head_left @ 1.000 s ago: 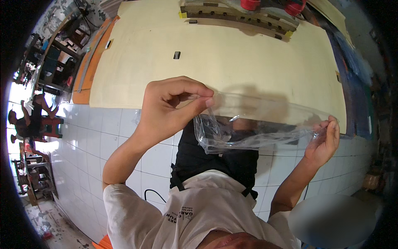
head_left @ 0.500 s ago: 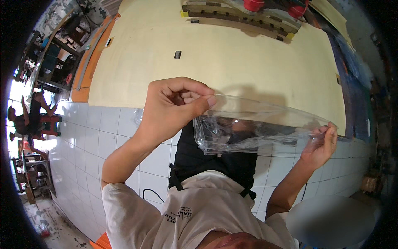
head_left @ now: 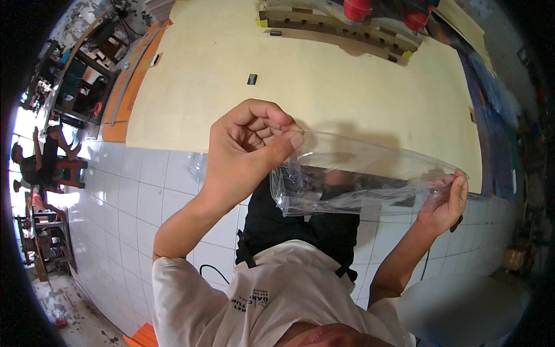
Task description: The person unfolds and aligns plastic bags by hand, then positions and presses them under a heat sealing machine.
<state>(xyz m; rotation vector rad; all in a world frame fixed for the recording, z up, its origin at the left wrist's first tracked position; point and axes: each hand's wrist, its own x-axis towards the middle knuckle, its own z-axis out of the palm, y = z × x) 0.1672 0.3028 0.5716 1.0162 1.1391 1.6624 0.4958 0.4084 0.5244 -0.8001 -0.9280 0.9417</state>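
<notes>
Stretched between my two hands is a long, see-through plastic sheet (head_left: pixel 358 153), creased and folded along its lower edge. Whether it is a single layer or a bag, I cannot tell. My left hand (head_left: pixel 240 147) pinches its upper left corner between thumb and forefinger, the other fingers curled in. At the far right end, the fingers of my right hand (head_left: pixel 444 205) close on the plastic, seen partly through it. It hangs over the near edge of a table covered in cream-coloured sheeting (head_left: pixel 191 87), above my lap. A small black block (head_left: pixel 252 79) lies on the cover beyond my left hand.
At the back of the table is a long slotted bar (head_left: pixel 341 33) with yellow ends, beside red containers (head_left: pixel 357 8). Dark blue material (head_left: pixel 491 127) lies along the right. A metal strip (head_left: pixel 132 78) rests on the orange wood at left. Another person (head_left: pixel 43 162) sits far left.
The plastic stays stretched between both hands, nearly in place. My left forearm and elbow have shifted slightly right, and the left hand's curled fingers have loosened a little.
</notes>
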